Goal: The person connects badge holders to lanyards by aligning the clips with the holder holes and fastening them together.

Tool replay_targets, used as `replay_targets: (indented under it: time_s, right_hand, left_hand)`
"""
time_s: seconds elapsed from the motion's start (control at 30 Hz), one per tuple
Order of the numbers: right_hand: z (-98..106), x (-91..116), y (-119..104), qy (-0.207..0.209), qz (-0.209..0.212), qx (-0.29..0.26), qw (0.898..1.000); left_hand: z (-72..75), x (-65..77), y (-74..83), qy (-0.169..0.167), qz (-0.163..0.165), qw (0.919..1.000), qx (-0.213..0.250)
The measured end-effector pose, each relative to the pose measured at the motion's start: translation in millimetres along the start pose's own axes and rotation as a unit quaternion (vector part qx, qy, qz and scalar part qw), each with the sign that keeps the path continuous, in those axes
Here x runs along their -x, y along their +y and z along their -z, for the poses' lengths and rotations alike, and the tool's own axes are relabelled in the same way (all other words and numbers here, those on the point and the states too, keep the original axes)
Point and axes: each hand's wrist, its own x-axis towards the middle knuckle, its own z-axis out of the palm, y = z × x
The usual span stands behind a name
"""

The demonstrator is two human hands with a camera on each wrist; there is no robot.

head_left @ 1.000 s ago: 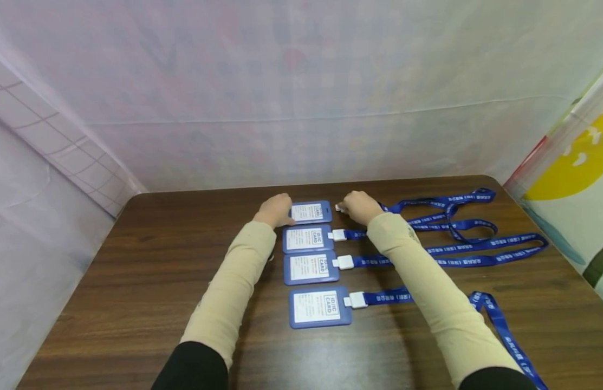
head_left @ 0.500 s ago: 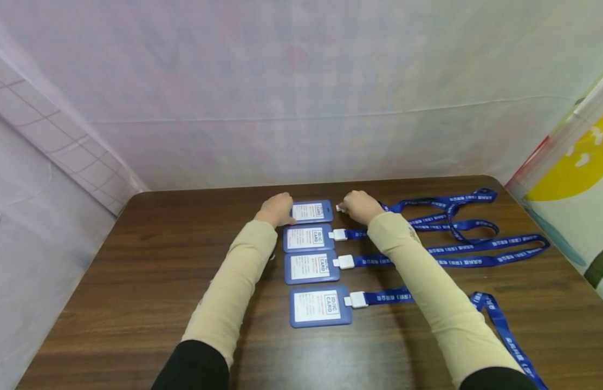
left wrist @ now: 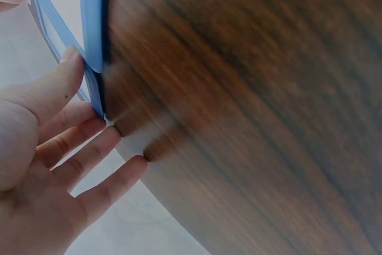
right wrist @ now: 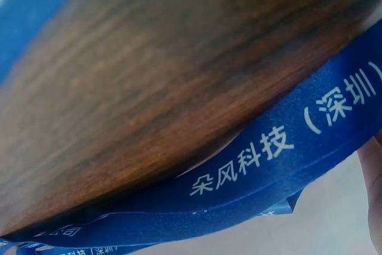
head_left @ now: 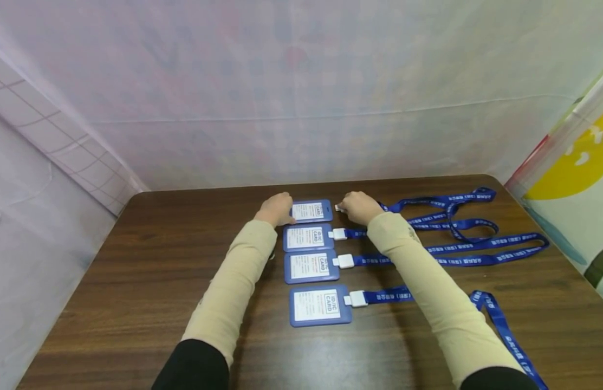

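Four-cornered blue badge holders with white ID cards lie in a column on the table. My left hand is at the left end of the farthest badge holder. In the left wrist view, its thumb and index finger grip that holder's edges, while the other fingers spread over the wood. My right hand pinches the white clip of a blue lanyard, a short gap from the holder's slotted end. The right wrist view shows mostly printed lanyard strap, with a bit of hand at the right edge.
Three nearer badge holders, including the nearest one, are joined by white clips to blue lanyards. Their straps run right beneath my right sleeve. A pale cloth wall stands behind the brown wooden table.
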Motion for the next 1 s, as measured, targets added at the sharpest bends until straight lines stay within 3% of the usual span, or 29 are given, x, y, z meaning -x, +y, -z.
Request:
replay_targets:
  time_s: [1.0]
  right_hand:
    - [-4.2, -3.7, -3.7, 0.01, 0.021, 0.009, 1.0]
  left_hand:
    - [0.3, 1.8, 1.0, 0.008, -0.004, 1.0, 0.0]
